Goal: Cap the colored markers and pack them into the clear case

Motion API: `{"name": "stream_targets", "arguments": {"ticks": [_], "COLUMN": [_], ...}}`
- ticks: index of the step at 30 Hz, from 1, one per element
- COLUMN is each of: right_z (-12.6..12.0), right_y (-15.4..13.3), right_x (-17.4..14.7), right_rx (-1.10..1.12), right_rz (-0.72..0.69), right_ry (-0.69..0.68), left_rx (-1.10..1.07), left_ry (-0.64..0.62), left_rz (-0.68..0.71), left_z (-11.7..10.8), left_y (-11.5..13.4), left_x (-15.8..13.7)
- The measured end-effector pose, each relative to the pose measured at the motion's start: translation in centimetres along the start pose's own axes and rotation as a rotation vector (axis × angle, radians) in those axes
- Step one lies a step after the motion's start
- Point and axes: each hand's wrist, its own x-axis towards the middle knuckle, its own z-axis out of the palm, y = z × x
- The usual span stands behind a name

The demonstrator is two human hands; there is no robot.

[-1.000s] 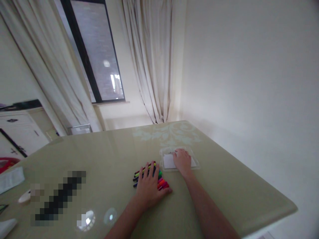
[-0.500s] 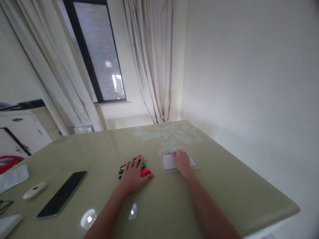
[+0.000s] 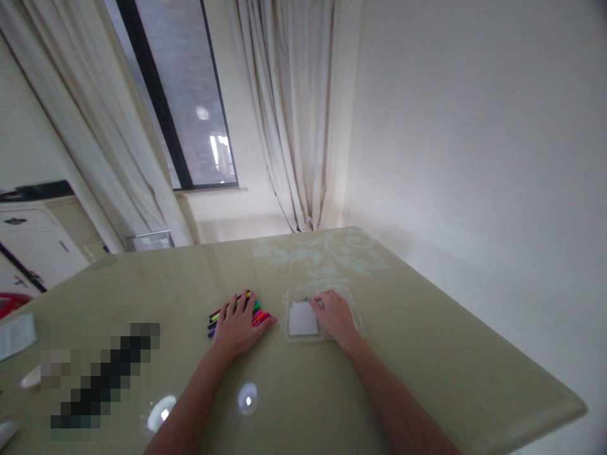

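Observation:
My left hand [image 3: 237,327] lies with its fingers spread over a bunch of colored markers [image 3: 260,318] on the table. The markers lie side by side, and the palm hides their middle. To the right is a clear plastic case [image 3: 304,341], lying flat, with white paper or card [image 3: 303,319] inside. Over the case, my right hand [image 3: 336,316] has its fingers bent, with thumb and fingertips close together near the top of the white piece. Whatever these fingertips hold is too small to name. This hand also covers much of the case's right part.
The greenish table [image 3: 417,366] has a leaf pattern near its far corner, beside the wall. At left lie a blurred-out dark flat object [image 3: 107,379], a pale rounded object [image 3: 32,377] and a light sheet [image 3: 18,336]. Curtains [image 3: 294,114] hang behind.
The view has shifted slightly. The plastic case sits a little nearer to me, with my right hand still on it and more of its left part showing. My left hand stays on the markers.

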Motion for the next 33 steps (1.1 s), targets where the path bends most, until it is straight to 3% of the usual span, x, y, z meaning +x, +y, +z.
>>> {"name": "stream_targets", "arguments": {"ticks": [8,18,25,33], "right_z": [-0.5,-1.1,-1.5,-2.2], "right_y": [-0.8,-1.6,-2.0,-2.3], "right_x": [-0.5,-0.8,-1.0,-1.2], "right_rx": [0.012,-0.004,-0.017,-0.039], "right_rz": [-0.007,0.029,0.072,0.077], "right_ry": [-0.049,-0.079,-0.126,-0.144], "left_rx": [0.007,-0.205,-0.151,-0.142], "left_ry": [0.103,0.288,0.209,0.126], "left_rz": [-0.016,-0.028,0.110,0.130], "left_z": [0.6,-2.1,-1.4,-1.3], "left_y": [0.3,0.9,1.8,1.3], "left_x": [-0.3,-1.5,-3.9,-4.5]}}
